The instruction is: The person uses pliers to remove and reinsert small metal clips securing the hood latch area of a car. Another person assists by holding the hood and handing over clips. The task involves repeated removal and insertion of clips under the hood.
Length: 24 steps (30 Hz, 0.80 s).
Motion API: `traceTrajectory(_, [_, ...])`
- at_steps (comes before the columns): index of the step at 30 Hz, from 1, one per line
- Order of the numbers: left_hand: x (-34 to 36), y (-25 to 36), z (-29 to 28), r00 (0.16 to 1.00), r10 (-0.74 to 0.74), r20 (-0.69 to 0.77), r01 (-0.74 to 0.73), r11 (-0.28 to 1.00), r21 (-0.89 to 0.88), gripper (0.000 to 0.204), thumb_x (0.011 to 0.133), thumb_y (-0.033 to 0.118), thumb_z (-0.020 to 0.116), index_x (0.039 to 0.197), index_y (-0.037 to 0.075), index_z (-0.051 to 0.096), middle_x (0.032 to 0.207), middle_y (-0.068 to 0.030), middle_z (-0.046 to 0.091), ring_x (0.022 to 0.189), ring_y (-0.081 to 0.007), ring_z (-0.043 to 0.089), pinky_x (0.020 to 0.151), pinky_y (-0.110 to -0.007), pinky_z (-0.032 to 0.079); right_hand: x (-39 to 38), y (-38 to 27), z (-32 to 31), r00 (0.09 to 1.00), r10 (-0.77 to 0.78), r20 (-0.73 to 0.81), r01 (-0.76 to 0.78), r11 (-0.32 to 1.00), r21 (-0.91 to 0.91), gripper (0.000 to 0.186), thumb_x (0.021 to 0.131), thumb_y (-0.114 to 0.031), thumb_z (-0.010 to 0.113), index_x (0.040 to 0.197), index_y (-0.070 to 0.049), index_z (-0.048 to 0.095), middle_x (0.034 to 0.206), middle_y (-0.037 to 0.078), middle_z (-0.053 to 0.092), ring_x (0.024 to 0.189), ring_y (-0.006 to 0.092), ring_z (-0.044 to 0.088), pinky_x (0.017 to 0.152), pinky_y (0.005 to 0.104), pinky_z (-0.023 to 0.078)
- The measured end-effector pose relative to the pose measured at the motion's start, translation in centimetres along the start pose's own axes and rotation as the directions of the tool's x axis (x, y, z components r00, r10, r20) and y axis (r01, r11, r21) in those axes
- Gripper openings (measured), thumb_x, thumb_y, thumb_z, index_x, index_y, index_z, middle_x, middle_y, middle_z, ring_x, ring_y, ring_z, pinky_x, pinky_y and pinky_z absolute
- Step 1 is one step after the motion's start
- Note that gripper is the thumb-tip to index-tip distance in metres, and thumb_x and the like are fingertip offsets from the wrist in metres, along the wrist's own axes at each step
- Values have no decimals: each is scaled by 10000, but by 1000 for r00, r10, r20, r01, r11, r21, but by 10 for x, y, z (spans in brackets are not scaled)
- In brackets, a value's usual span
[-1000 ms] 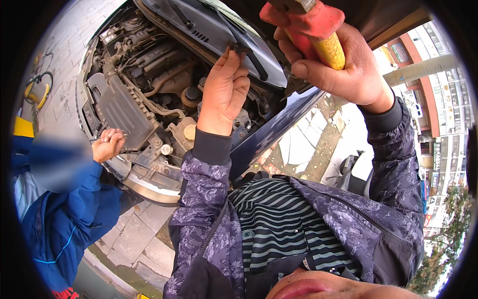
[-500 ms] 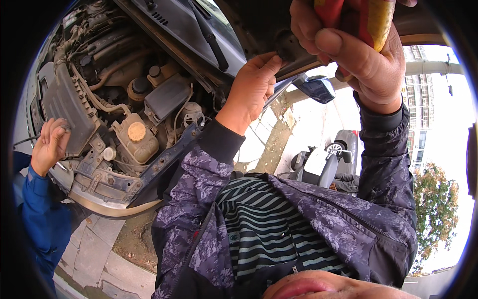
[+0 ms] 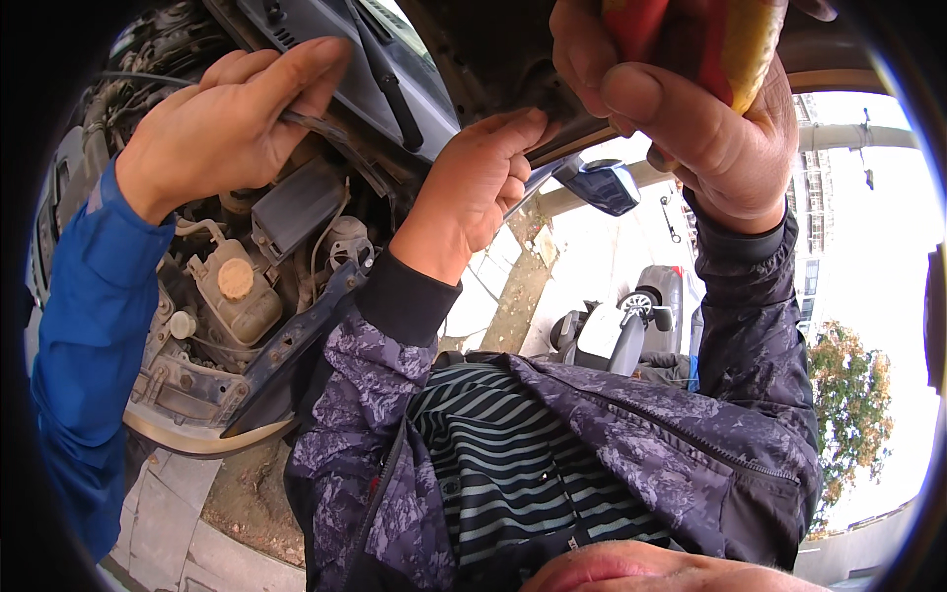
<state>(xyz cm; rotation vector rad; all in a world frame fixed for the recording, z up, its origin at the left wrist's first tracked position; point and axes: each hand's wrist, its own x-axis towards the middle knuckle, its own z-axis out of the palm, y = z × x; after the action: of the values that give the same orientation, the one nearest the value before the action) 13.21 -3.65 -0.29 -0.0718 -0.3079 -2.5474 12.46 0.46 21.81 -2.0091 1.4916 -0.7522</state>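
High at the right, my right hand (image 3: 710, 143) grips red-and-yellow pliers (image 3: 742, 54) by the handles; their head is out of frame. My left hand (image 3: 473, 187) is raised at the centre by the dark underside of the open bonnet (image 3: 483, 54), thumb and fingers pinched; what they hold, if anything, is hidden. At the left a co-worker's hand (image 3: 212, 138) in a blue sleeve (image 3: 94, 306) holds a thin dark rod or cable (image 3: 321, 123), over the engine bay near my left hand.
The engine bay with a translucent reservoir (image 3: 247, 301) fills the lower left, framed by the car's front edge (image 3: 178, 434). A side mirror (image 3: 607, 192) sticks out beyond my left hand. A scooter (image 3: 612, 335) stands on the pavement behind; a tree (image 3: 848, 414) is at right.
The co-worker's hand has risen from low at the left to near my left hand. My left hand has shifted right and up toward the bonnet underside, then slightly back left. The view has turned.
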Motion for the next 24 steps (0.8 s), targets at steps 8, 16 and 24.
traceTrajectory(8, [-4,-13,-2,934,333,128,-355,834,421,181,1054,246,755,1107,76,726,980,45,676,608,0,390,504,-210,249,-45,20,-8,931,-79,356,314,671,-672,501,767,-81,836,1229,-27,650,1081,162,673,890,381,708,778,458,570])
traceTrajectory(16, [7,-13,-8,995,-99,8,99,982,-162,130,1074,190,745,1130,94,676,1145,-29,742,589,24,358,483,-168,231,-97,68,-22,791,-148,594,608,85,-789,252,741,-235,741,890,-53,651,1426,216,667,746,166,582,645,326,480])
traceTrajectory(24, [-4,63,36,940,-174,293,42,913,406,291,1091,300,634,1328,133,655,1219,-73,741,860,-138,502,716,-286,358,-96,80,-38,799,-110,591,591,-39,-806,303,852,-354,744,833,-108,569,1518,219,650,696,144,511,615,301,434])
